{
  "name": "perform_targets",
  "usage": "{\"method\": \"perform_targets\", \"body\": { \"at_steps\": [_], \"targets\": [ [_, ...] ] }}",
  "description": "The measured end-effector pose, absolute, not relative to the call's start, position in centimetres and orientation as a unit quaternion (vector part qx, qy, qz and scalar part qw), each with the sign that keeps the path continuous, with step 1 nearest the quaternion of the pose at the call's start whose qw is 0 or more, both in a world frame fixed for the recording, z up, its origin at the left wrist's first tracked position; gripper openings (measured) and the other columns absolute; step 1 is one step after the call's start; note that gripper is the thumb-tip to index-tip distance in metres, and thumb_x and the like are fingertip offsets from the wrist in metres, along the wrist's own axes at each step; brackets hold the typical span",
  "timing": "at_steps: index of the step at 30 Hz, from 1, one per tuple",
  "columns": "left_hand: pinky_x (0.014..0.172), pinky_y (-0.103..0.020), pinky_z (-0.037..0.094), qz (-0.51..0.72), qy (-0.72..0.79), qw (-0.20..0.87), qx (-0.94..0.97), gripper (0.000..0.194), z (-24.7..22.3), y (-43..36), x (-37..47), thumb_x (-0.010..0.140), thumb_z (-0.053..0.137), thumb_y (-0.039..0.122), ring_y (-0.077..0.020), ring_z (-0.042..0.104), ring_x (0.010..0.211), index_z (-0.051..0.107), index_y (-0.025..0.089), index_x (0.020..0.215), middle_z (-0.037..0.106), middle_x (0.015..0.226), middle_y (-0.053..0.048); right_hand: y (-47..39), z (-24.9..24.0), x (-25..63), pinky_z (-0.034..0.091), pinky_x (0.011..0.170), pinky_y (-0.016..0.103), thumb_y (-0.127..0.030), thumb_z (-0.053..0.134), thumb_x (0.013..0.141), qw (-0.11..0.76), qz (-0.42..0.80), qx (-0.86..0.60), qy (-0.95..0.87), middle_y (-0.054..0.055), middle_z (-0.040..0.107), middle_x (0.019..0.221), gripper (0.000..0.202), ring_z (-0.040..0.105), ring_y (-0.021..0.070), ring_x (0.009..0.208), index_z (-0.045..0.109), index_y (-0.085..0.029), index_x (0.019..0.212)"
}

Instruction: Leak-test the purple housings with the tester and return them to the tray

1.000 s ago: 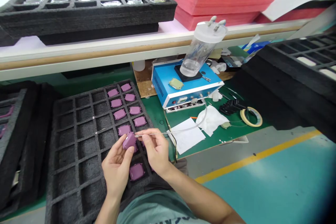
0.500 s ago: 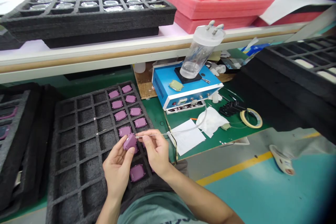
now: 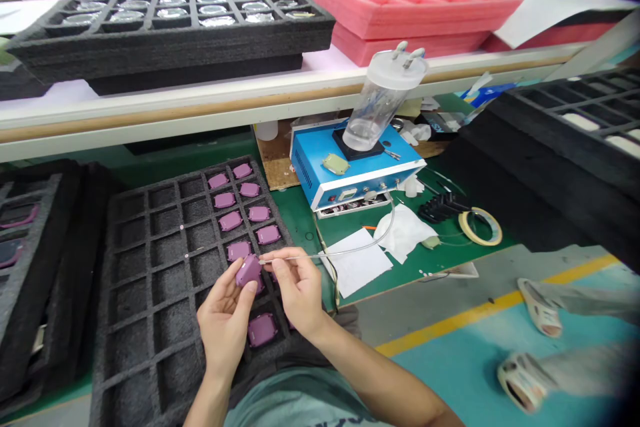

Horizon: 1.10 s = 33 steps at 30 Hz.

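My left hand (image 3: 227, 310) is closed round the edges of a purple watch case (image 3: 249, 270), tilted above the foam tray. My right hand (image 3: 297, 287) pinches the tip end of a thin clear tube (image 3: 345, 253), and that tip meets or nearly meets the case's upper right edge; exact contact is too small to tell. From my fingers the tube curves back to a blue control box (image 3: 320, 177). Beneath both hands lies a black foam tray (image 3: 145, 263) with purple cases in its right columns, among them a case (image 3: 263, 329) just below my hands.
On the blue box a clear cylinder (image 3: 370, 107) stands beside a pale green case (image 3: 335, 164). White paper (image 3: 357, 263), crumpled tissue (image 3: 403, 233) and a tape roll (image 3: 466, 227) lie to the right. A shelf edge (image 3: 200, 107) crosses ahead, bearing black and red foam trays. Another person's feet (image 3: 525, 380) are at right.
My hands, the purple case and the tube tip keep nearly the same pose. At the right, another person's second foot and lower legs have come into view. The camera view has shifted slightly.
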<state>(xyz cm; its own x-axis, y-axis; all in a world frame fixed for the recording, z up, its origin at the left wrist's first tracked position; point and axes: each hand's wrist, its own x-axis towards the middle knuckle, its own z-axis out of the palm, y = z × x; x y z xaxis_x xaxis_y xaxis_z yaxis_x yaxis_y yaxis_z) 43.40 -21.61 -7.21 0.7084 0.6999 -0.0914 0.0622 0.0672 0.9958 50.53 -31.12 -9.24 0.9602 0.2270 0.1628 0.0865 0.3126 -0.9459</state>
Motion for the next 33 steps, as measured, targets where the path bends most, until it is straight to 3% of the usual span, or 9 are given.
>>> {"method": "perform_targets", "body": {
  "at_steps": [7,12,18,20,24,27,31,33],
  "targets": [
    [0.098,-0.035,0.059,0.250,0.285,0.654,0.654,0.044,-6.9,-22.0,43.4,0.078,0.081,0.034,-0.0265,0.073,0.109,0.072,0.015,0.117,0.075,0.119,-0.014,-31.7,-9.2,50.1,0.062,0.084,0.031,-0.032,0.059,0.099,0.788,0.048,-0.599,-0.133,0.006,0.075,0.099,0.013,0.074,0.0161,0.090,0.066,-0.020,0.101],
    [0.097,-0.032,0.057,0.310,0.295,0.567,0.704,0.034,-5.4,-18.1,42.0,0.083,0.071,0.030,-0.0223,0.073,0.105,0.071,0.014,0.113,0.074,0.117,-0.012,-32.6,-9.2,49.2,0.062,0.083,0.034,-0.033,0.064,0.096,0.773,0.027,-0.626,-0.100,0.005,0.076,0.098,0.015,0.074,0.0168,0.090,0.065,-0.019,0.099],
    [0.076,-0.030,0.056,0.174,0.310,0.425,0.833,0.027,-5.4,-15.0,38.0,0.085,0.063,0.024,-0.0184,0.070,0.081,0.073,0.017,0.109,0.076,0.095,-0.006,-33.0,-9.2,48.8,0.064,0.080,0.035,-0.037,0.066,0.093,0.760,0.032,-0.642,-0.094,0.005,0.075,0.094,0.019,0.074,0.0169,0.086,0.064,-0.018,0.097],
    [0.075,-0.032,0.056,0.128,0.281,0.371,0.876,0.026,-6.0,-16.4,37.1,0.087,0.060,0.022,-0.0206,0.071,0.082,0.073,0.019,0.110,0.077,0.093,-0.006,-33.1,-9.1,48.7,0.065,0.080,0.036,-0.038,0.066,0.092,0.756,0.032,-0.647,-0.092,0.006,0.075,0.093,0.021,0.075,0.0174,0.085,0.064,-0.018,0.097],
    [0.091,-0.046,0.054,0.103,0.226,0.231,0.941,0.028,-6.4,-19.1,36.1,0.093,0.054,0.021,-0.0319,0.069,0.107,0.074,0.019,0.114,0.074,0.115,-0.013,-33.2,-9.1,48.3,0.065,0.079,0.037,-0.040,0.068,0.090,0.751,0.027,-0.655,-0.085,0.006,0.075,0.092,0.023,0.075,0.0180,0.082,0.065,-0.017,0.095],
    [0.094,-0.050,0.053,0.109,0.219,0.192,0.950,0.029,-4.4,-17.9,36.0,0.090,0.061,0.022,-0.0370,0.065,0.113,0.075,0.016,0.115,0.070,0.125,-0.018,-33.2,-9.1,48.1,0.065,0.079,0.037,-0.040,0.070,0.089,0.754,0.033,-0.650,-0.087,0.006,0.074,0.092,0.024,0.075,0.0181,0.082,0.065,-0.017,0.094],
    [0.112,-0.050,0.044,0.158,0.260,0.159,0.939,0.030,1.8,-10.4,36.8,0.089,0.064,0.019,-0.0318,0.062,0.124,0.073,0.016,0.118,0.070,0.129,-0.012,-33.3,-9.1,47.9,0.065,0.080,0.036,-0.041,0.070,0.090,0.760,0.044,-0.642,-0.094,0.006,0.073,0.094,0.025,0.075,0.0177,0.082,0.064,-0.017,0.095],
    [0.118,-0.043,0.036,0.205,0.391,0.181,0.879,0.020,4.9,-5.4,37.5,0.082,0.071,0.015,-0.0230,0.061,0.127,0.075,0.011,0.101,0.075,0.119,-0.005,-33.3,-9.0,47.9,0.064,0.079,0.036,-0.041,0.069,0.090,0.769,0.041,-0.631,-0.091,0.005,0.072,0.094,0.025,0.074,0.0174,0.082,0.063,-0.018,0.097]
  ]
}}
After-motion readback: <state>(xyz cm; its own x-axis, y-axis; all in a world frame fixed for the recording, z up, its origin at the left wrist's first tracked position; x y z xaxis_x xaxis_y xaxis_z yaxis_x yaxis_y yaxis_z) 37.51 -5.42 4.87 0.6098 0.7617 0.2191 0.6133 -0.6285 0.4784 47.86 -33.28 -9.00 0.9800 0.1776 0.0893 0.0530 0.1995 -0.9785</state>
